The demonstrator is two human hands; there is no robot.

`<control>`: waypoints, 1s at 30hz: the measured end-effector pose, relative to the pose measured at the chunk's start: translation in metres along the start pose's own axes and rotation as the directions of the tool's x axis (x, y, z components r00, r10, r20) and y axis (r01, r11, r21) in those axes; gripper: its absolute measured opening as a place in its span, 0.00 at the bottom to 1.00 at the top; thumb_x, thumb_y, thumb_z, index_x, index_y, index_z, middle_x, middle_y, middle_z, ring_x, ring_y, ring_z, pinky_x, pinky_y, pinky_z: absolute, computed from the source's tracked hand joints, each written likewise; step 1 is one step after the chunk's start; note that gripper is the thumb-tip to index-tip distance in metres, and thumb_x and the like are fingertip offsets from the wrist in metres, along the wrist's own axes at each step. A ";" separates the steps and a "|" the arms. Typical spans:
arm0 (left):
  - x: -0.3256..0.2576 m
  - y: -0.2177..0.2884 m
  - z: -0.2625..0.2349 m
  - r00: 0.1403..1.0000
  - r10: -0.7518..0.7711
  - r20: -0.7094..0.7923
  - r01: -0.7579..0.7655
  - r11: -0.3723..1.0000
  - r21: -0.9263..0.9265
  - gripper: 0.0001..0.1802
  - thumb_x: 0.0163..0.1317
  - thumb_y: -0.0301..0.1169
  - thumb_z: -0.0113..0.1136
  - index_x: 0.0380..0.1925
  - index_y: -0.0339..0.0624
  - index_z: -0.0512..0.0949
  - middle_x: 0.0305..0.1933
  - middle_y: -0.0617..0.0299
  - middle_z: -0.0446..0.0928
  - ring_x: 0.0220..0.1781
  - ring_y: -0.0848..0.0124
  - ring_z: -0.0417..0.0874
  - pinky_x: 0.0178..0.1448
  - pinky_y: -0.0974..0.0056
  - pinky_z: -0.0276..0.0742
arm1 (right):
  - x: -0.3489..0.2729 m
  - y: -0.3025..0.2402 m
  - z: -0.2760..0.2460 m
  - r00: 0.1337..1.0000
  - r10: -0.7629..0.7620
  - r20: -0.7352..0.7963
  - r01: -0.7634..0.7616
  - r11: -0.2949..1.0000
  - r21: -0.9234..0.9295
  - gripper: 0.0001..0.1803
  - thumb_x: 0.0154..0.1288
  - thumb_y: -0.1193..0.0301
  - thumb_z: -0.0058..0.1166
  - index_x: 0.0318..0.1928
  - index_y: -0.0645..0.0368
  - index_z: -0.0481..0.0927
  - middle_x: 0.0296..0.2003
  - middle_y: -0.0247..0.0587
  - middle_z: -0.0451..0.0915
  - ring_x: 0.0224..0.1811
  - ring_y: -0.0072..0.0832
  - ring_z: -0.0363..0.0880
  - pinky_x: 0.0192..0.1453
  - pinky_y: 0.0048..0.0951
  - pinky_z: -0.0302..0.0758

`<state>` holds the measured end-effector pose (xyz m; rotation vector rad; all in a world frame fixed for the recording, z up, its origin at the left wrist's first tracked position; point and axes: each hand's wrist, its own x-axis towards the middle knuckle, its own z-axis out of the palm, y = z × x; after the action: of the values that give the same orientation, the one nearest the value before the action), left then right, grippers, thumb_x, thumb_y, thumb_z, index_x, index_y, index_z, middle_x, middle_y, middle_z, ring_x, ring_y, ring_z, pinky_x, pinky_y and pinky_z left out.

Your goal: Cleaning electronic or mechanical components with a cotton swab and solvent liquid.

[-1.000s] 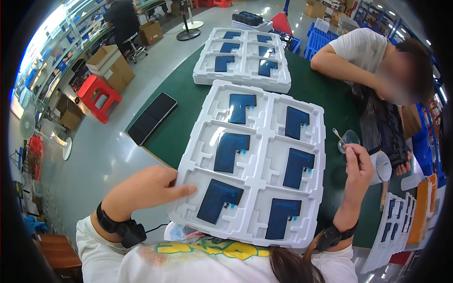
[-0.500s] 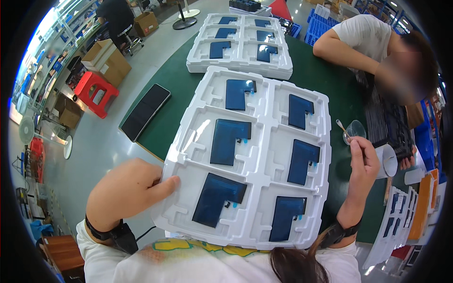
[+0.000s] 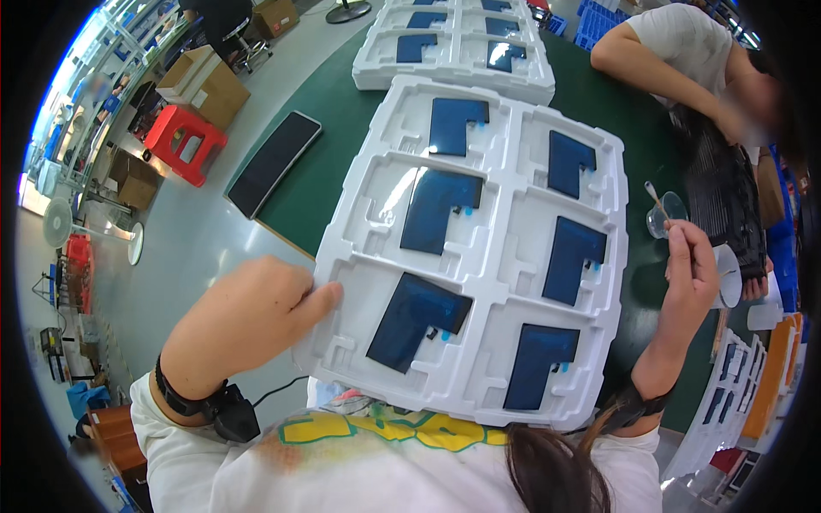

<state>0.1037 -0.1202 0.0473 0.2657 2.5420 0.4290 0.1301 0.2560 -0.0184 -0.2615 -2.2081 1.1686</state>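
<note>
A white plastic tray (image 3: 491,295) lies tilted before me, its compartments holding several flat, dark blue L-shaped pieces (image 3: 419,322) with small black connectors and light blue tabs. My left hand (image 3: 254,309) is closed on the tray's left edge, thumb on top and fingers curled, partly hidden. Off the tray's right side, my right hand (image 3: 691,267) pinches a cotton swab (image 3: 657,198) between thumb and fingertips. The swab's white tip points up and away, over a small clear cup (image 3: 665,220) on the green table.
More loaded white trays (image 3: 457,75) are stacked at the table's far end. A black phone (image 3: 275,164) lies left on the green table (image 3: 342,120). Across on the right, a co-worker (image 3: 684,51) leans over black trays (image 3: 727,205). A white cup (image 3: 728,278) stands beyond my right hand.
The whole scene, tray and hands included, has shifted in the picture, mostly upward for the tray and rightward. Both hands keep their holds on the tray edge and the swab.
</note>
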 end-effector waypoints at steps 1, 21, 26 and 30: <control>-0.002 0.000 0.001 0.998 0.042 -0.055 -0.037 0.997 0.074 0.26 0.63 0.42 0.51 0.13 0.30 0.72 0.10 0.52 0.69 0.11 0.63 0.74 0.20 0.62 0.69 | 0.000 0.001 0.001 1.000 -0.002 -0.004 0.002 1.000 -0.009 0.06 0.65 0.75 0.52 0.37 0.66 0.79 0.33 0.34 0.80 0.36 0.16 0.74 0.41 0.14 0.67; -0.013 -0.026 0.037 0.990 0.015 0.143 0.142 -0.256 -0.956 0.27 0.63 0.41 0.53 0.54 0.30 0.67 0.44 0.53 0.78 0.40 0.69 0.84 0.45 0.65 0.81 | -0.001 -0.007 0.001 0.998 -0.048 -0.034 0.049 0.999 0.017 0.06 0.65 0.76 0.53 0.38 0.66 0.79 0.33 0.34 0.80 0.36 0.16 0.75 0.43 0.14 0.68; -0.005 -0.015 0.032 0.991 0.033 0.129 0.124 0.115 -0.986 0.28 0.60 0.32 0.58 0.57 0.30 0.63 0.50 0.51 0.75 0.45 0.69 0.82 0.48 0.65 0.79 | -0.002 -0.006 -0.004 0.997 -0.058 -0.048 0.059 0.998 0.012 0.06 0.65 0.76 0.52 0.38 0.66 0.79 0.34 0.34 0.80 0.37 0.16 0.75 0.44 0.14 0.69; -0.003 -0.012 0.031 0.986 -0.004 0.164 0.164 0.101 -0.981 0.28 0.58 0.27 0.60 0.57 0.30 0.63 0.49 0.51 0.76 0.44 0.69 0.82 0.47 0.65 0.79 | -0.003 -0.007 -0.002 0.997 -0.051 -0.056 0.053 0.998 0.035 0.06 0.65 0.76 0.52 0.38 0.66 0.79 0.34 0.34 0.80 0.37 0.16 0.75 0.44 0.14 0.69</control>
<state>0.1215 -0.1249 0.0197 -0.3986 1.5185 1.9001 0.1348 0.2521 -0.0131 -0.2173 -2.1309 1.1591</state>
